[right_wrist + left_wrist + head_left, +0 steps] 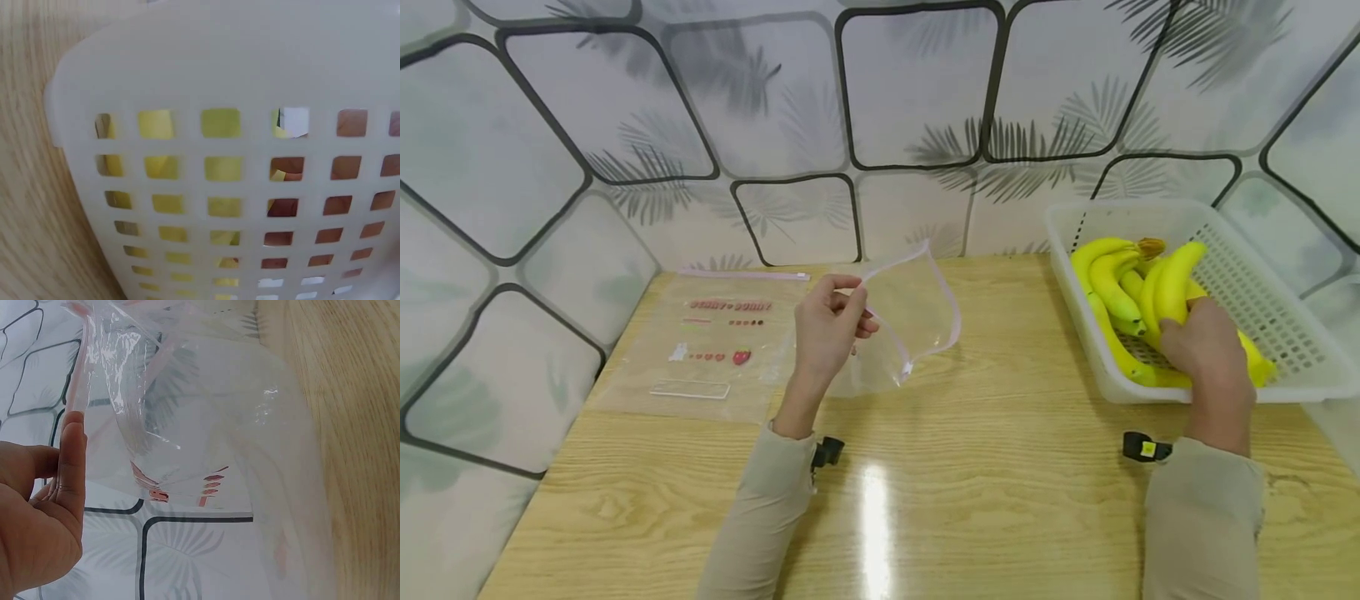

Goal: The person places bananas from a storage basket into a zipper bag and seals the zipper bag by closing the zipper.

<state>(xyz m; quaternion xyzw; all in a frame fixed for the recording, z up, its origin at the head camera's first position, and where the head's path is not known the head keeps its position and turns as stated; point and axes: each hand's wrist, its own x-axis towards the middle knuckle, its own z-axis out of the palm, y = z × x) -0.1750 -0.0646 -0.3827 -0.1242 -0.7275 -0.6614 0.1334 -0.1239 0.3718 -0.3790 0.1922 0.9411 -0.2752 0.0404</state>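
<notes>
Flat bag (pixel 640 375), lettering (pixel 731 306): what looks like "BERRY BUNNY" is being displayed in red capitals, a small heart being set between the two words; the first letter is being blurred.
Flat bag, tiny row (pixel 746 322): marks are being shown too small to be read.
Flat bag, signs: small red hearts (pixel 706 357) are being lined up beside a strawberry (pixel 742 357).
Raised bag (pixel 917 304), red print (pixel 212 484): marks are being skewed beyond reading.
</notes>
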